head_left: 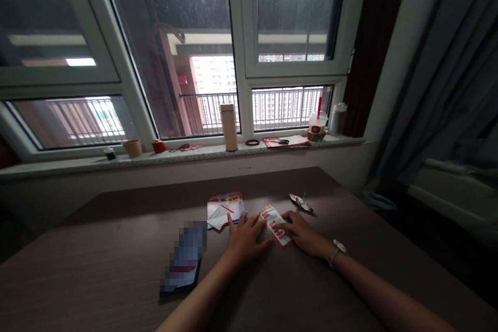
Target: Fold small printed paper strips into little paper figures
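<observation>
A narrow white card with red and orange printing (277, 228) lies slanted on the brown table between my hands. My left hand (246, 241) rests palm down to its left, fingers spread, with fingertips near the card's left edge. From the right, my right hand (302, 232) reaches over the card, its fingers stretched out and the index fingertip on the printed face. A bracelet with a pale piece (337, 250) circles the right wrist. Just beyond my left fingertips sits a small pile of printed cards and papers (226, 208). Neither hand grips anything.
A phone with a blurred screen (185, 259) lies left of my left forearm. A crumpled wrapper (301, 203) is beyond my right hand. Along the windowsill stand a beige flask (229, 128), a cup with a red straw (317, 123) and scissors (283, 141) on red papers (298, 140).
</observation>
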Action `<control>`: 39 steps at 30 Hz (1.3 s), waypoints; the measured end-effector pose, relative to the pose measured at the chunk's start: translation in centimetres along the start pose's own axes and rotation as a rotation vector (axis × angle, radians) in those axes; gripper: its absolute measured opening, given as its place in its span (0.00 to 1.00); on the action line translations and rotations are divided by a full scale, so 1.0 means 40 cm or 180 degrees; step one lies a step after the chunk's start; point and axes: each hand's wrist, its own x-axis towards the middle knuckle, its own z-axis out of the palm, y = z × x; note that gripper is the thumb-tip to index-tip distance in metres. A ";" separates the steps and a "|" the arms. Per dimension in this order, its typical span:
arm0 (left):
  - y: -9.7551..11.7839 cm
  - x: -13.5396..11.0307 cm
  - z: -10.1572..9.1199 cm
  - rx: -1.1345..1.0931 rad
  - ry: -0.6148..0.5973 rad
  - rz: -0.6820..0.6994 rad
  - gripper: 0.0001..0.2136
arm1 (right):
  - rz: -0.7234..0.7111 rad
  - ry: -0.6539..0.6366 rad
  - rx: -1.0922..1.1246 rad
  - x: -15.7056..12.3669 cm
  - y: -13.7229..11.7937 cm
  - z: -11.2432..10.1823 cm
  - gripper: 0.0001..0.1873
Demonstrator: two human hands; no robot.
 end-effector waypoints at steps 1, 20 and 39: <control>0.000 0.000 0.000 0.0000 0.0004 -0.0013 0.27 | -0.0003 0.0002 0.0007 -0.001 -0.004 -0.003 0.25; -0.002 -0.009 0.003 0.0090 0.0248 0.0011 0.20 | 0.0043 -0.0073 0.0082 -0.006 -0.014 -0.015 0.24; -0.002 -0.007 -0.005 0.0020 0.0136 -0.0019 0.19 | 0.0021 -0.0001 -0.0210 -0.012 -0.010 -0.002 0.26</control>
